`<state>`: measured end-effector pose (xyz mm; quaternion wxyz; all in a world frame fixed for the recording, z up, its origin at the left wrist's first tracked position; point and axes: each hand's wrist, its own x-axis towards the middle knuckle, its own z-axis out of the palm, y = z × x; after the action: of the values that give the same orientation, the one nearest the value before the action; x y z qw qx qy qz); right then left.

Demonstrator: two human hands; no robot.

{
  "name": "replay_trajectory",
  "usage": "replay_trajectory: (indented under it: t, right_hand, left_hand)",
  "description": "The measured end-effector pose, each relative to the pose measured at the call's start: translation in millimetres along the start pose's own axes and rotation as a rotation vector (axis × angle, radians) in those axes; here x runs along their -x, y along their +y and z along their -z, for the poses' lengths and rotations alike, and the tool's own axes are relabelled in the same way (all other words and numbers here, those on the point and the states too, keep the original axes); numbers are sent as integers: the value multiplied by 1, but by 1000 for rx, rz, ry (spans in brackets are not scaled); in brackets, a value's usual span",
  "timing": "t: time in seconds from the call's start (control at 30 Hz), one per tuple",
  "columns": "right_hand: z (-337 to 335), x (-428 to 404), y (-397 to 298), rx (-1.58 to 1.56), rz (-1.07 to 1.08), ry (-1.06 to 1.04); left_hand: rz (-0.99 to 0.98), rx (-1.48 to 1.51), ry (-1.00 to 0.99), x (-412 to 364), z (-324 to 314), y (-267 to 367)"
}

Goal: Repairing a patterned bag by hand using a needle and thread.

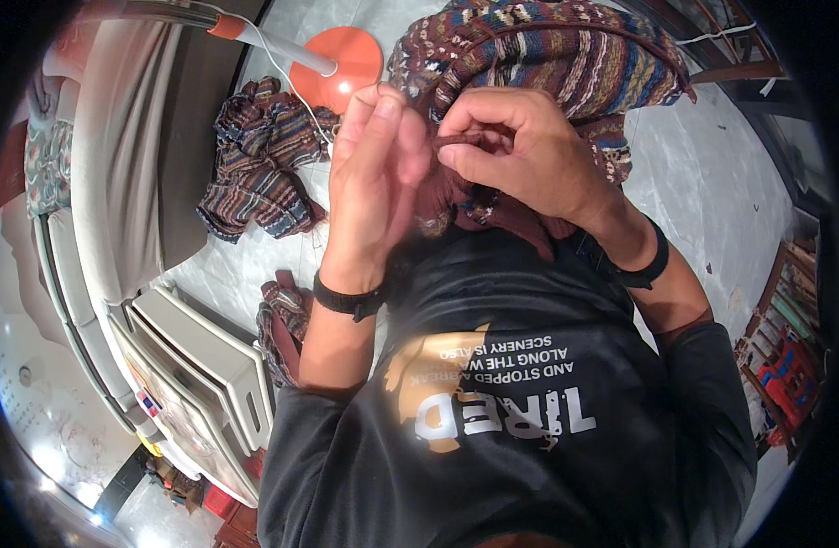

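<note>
A striped, multicoloured knitted garment (563, 61) with maroon edging lies bunched in front of me, part of it over my lap. My right hand (529, 151) pinches a rolled maroon edge of the knit between thumb and curled fingers. Just to its left, my left hand (378, 164) is raised with thumb and forefinger brought together at the tips. Anything thin between those fingertips is too small to make out. Maroon knit (440, 192) hangs below and between the hands.
On the tiled floor to the left lie a striped knit piece (262, 164) and a smaller one (282, 322). An orange round stand base (351, 61) with a pole and white cable stands ahead. Beside me are a plastic stool (200, 356) and a draped sofa (125, 151); shelves (782, 356) stand right.
</note>
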<state>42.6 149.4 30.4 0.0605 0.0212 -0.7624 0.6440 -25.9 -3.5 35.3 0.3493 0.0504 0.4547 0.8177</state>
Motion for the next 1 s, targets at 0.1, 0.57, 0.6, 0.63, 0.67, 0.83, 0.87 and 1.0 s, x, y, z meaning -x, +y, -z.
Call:
replay_trajectory:
  t: [0.1,0.57,0.6,0.63,0.67,0.83,0.87,1.0]
  right_hand:
    - [-2,-1,1,10,56,27]
    - [-1,0,7,53,65,10]
    - [0,0,7,68,45,-20]
    - [2,0,8,68,45,-20]
    - [4,1,8,-31,-41,-36]
    - [10,-1,11,-237,-79,-93]
    - [13,-2,11,-278,-107,-136]
    - [14,-2,11,-368,-145,-190]
  left_hand:
    - [-20,42,-11,-2,2,-1]
    - [-44,14,7,-2,8,1]
    - [-76,-140,56,-2,7,3]
    - [-101,-190,-39,-2,11,4]
    - [-59,-325,-52,1,10,7]
    - [24,-557,-104,4,13,6]
    - [23,-556,-102,5,14,7]
    - [47,-638,-37,7,11,8]
